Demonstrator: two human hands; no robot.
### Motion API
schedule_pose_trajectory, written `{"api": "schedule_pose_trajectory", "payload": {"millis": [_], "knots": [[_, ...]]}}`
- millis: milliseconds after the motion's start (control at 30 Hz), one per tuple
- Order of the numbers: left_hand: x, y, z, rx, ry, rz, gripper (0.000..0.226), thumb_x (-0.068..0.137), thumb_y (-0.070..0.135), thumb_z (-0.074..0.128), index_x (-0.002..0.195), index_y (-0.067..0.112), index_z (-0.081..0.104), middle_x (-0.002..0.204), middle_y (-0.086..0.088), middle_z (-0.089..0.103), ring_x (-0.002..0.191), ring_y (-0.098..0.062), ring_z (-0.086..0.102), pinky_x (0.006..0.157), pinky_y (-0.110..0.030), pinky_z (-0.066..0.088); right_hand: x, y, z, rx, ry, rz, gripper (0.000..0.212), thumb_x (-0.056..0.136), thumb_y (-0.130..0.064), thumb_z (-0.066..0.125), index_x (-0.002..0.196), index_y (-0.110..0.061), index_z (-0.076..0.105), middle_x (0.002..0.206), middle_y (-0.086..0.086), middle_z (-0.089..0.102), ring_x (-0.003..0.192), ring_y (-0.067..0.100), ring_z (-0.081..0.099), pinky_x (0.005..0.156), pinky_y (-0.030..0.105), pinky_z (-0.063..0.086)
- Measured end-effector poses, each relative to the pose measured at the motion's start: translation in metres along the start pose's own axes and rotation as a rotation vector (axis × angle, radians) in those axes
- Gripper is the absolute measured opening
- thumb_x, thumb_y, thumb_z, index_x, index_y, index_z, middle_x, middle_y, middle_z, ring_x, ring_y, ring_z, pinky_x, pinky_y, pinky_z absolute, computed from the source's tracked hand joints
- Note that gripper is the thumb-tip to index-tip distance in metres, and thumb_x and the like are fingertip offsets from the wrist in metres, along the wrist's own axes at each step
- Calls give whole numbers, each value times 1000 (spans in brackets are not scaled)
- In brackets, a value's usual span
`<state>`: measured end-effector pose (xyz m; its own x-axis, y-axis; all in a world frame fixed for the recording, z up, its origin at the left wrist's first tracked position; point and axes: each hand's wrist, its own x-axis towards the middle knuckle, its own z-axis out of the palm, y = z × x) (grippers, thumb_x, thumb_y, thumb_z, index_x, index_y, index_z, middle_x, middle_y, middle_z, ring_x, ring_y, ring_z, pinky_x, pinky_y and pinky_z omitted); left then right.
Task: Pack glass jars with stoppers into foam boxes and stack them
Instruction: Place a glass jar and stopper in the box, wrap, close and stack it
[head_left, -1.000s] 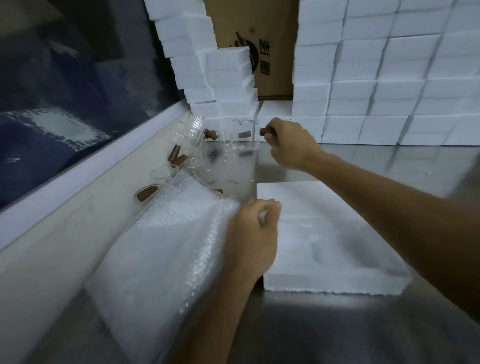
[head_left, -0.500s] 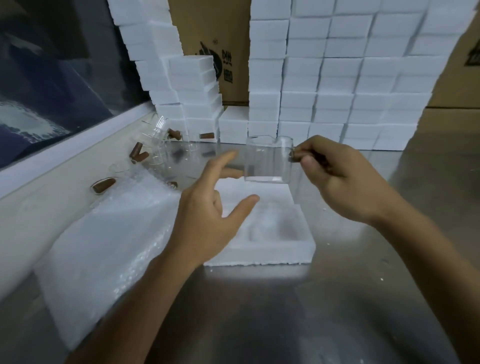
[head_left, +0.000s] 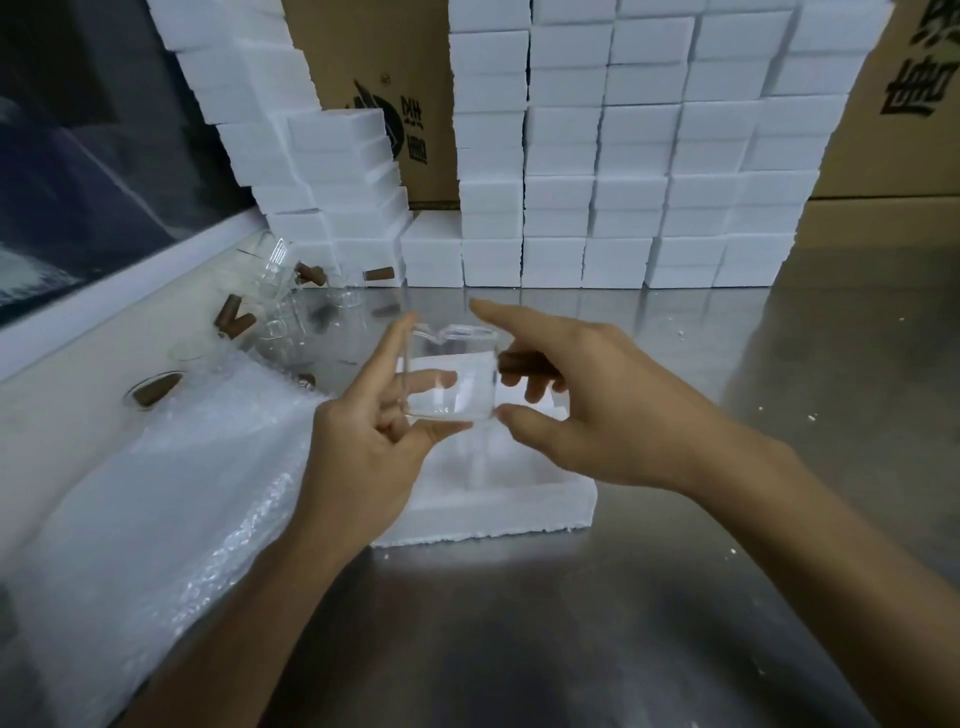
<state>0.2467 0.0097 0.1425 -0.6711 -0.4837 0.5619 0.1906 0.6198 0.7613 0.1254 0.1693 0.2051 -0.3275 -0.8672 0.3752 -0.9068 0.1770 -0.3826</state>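
Clear glass jar (head_left: 449, 374) hangs between both hands above the open foam box (head_left: 498, 506) on the steel table (head_left: 597, 623). Left hand (head_left: 363, 447) pinches its left wall with thumb and curled fingers, forefinger straight up the side. Right hand (head_left: 587, 400) seems to hold the brown stopper (head_left: 524, 362) at the jar's right side, forefinger extended. Left of the grip lie bubble wrap (head_left: 156, 499) and spare jars (head_left: 280, 312); beyond it stand stacked foam boxes (head_left: 623, 171).
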Motion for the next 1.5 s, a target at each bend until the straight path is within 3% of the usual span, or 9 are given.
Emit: {"api": "schedule_pose_trajectory", "payload": {"millis": [100, 300, 433, 533, 700, 867, 1100, 1333, 1500], "knots": [[-1, 3, 2, 76, -46, 16, 84, 78, 22, 76, 137, 56, 25, 113, 33, 58, 93, 19, 62, 74, -2, 48, 0, -1, 4, -55, -6, -13, 72, 82, -26, 71, 143, -39, 36, 111, -11, 61, 95, 9, 59, 83, 36, 55], [-3, 10, 3, 125, -75, 36, 74, 70, 43, 68, 128, 64, 28, 85, 60, 48, 72, 13, 65, 62, -3, 48, 0, -5, 7, -32, 50, -13, 62, 70, -43, 81, 124, -31, 53, 115, -13, 51, 89, 11, 60, 78, 38, 55], [-1, 6, -2, 227, -81, 91, 84, 75, 31, 80, 136, 56, 29, 89, 48, 57, 63, -12, 66, 60, -13, 54, 0, -6, 7, 32, 78, -24, 59, 66, -31, 80, 121, -26, 58, 108, -13, 58, 89, 12, 61, 77, 40, 55], [2, 5, -9, 434, -76, 189, 85, 80, 17, 80, 147, 36, 31, 98, 28, 66, 53, -14, 57, 61, -26, 58, -1, -3, 6, 48, 101, -22, 58, 67, -31, 79, 120, -29, 57, 107, -13, 62, 90, 11, 62, 79, 40, 57], [9, 1, -29, 672, 273, 192, 26, 90, 11, 69, 116, 6, 69, 89, -9, 75, 60, -17, 56, 68, -35, 55, -1, 5, 2, 82, 108, 1, 50, 67, -34, 74, 114, -33, 56, 103, -13, 65, 92, 11, 64, 83, 41, 56], [16, -14, -55, 892, 437, -259, 11, 90, 17, 67, 98, 11, 70, 88, -17, 73, 80, -41, 63, 69, -40, 41, 0, 10, 1, 107, 98, -1, 52, 68, -37, 75, 116, -35, 54, 102, -15, 66, 91, 11, 65, 84, 39, 57], [16, -39, -68, 1000, 134, -768, 54, 88, 62, 59, 108, 13, 63, 115, -16, 66, 104, -39, 59, 82, -44, 43, 0, 14, 4, 174, 106, 3, 75, 65, -31, 83, 127, -43, 43, 111, -22, 59, 90, 8, 63, 82, 31, 57], [19, -46, -70, 951, 107, -783, 31, 96, 40, 60, 90, 10, 64, 92, -12, 64, 83, -30, 55, 75, -38, 42, 0, 19, 7, 110, 70, 41, 101, 63, -35, 87, 140, -56, 25, 119, -17, 44, 85, -3, 55, 77, 20, 50], [19, -35, -67, 920, 274, -612, 20, 98, 22, 60, 95, 3, 63, 98, -22, 65, 79, -31, 48, 71, -40, 37, 0, 22, 8, 114, 54, 88, 97, 63, -39, 89, 137, -60, 29, 116, -15, 42, 77, 3, 60, 68, 5, 47]]}}
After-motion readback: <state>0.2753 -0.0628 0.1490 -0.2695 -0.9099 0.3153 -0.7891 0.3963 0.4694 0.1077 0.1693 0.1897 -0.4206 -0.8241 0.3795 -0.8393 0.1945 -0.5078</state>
